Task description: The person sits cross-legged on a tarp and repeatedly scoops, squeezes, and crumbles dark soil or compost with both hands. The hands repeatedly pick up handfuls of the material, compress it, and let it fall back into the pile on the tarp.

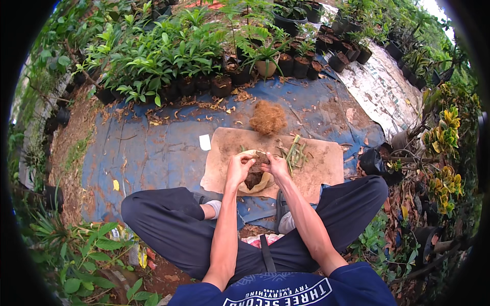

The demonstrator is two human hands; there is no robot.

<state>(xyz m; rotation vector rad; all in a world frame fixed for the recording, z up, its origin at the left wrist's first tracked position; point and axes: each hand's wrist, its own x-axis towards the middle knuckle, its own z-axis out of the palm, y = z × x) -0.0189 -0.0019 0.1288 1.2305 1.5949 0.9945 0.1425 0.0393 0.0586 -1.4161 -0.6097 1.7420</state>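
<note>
A pale cloth or paper bag [264,184] with its rim rolled down stands before me, holding dark soil [253,179]. My left hand [239,167] is at the left side of its opening, thumb and fingertips close together. On the right side, my right hand [272,165] has its fingers curled at a brown clump of soil or fibre [260,158] above the opening. Whether either hand grips the rim or the clump is too small to tell. Cut green stems and leaves [294,155] lie right of the bag. Beyond it sits a ball of brown coconut fibre [268,118].
The bag rests on a brown paper sheet [329,164] over a blue tarpaulin [153,153]. A small white card [204,142] lies at the sheet's upper left. Potted plants [222,86] line the far edge, with a white sheet [383,84] at the right. Shrubs crowd both sides.
</note>
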